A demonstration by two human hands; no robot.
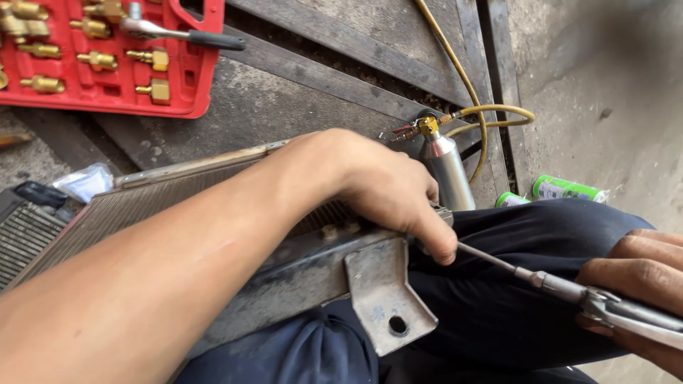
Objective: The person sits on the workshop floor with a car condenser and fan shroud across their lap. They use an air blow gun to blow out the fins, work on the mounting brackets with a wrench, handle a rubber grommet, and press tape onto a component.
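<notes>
Nozzle (498, 262) runs rightward from radiator (178, 206) to gun (626, 313). Our left hand (384, 188) pinches its tip at the fitting; our right hand (640, 274) grips the gun.

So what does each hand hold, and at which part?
The right hand grips the blow gun at its handle and lever. The left hand steadies the gun's thin nozzle tip against the radiator.
</notes>
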